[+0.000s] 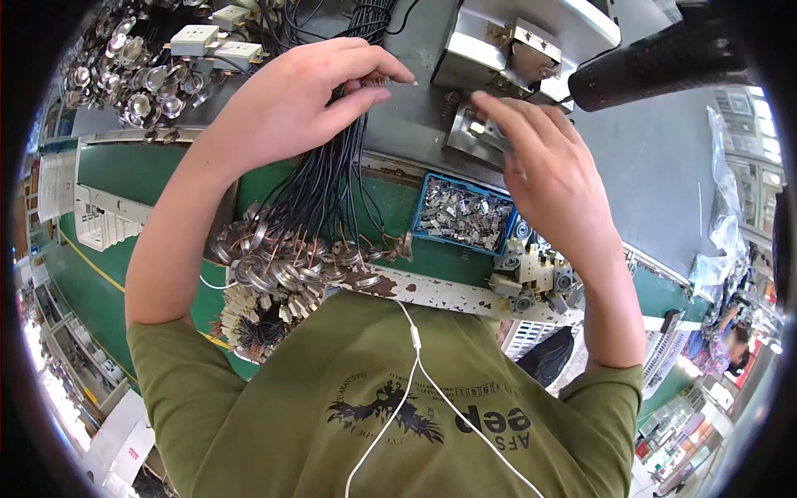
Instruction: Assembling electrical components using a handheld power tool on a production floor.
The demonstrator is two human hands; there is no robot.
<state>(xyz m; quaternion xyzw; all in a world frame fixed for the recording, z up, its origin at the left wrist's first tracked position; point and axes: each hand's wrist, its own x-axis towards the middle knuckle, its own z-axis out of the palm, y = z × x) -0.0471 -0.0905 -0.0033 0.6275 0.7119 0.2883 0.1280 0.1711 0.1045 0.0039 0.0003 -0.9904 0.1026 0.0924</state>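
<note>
A: Head view. Where's the left hand [299, 104]?
B: Upper middle, over the black cables [332, 170]. Fingers curled, thumb and forefinger tips apart. A small pale bit [415, 82] shows at the forefinger's tip; whether it is gripped, cannot tell.
A: Right hand [550, 170]?
B: Fingers bent over the metal block [471, 143], thumb tucked under. Contact or grip: cannot tell, the fingers hide it.
A: And the cables, where do they run?
B: From the top edge, behind the left hand, down to round metal pieces [282, 272] bunched near the person's chest.
A: Around the block?
B: A larger steel fixture [469, 62] just beyond it on the grey surface [635, 158]. A thick black cylinder [656, 68] slants in from the upper right, its end near the fixture.
A: Nearer the person?
B: A blue tray [455, 242] full of small metal parts [465, 209], between the cables and the right forearm. Beside it, a heap of pale blocky pieces [535, 278]. Far left, white blocks [195, 39] beside more round metal pieces
</note>
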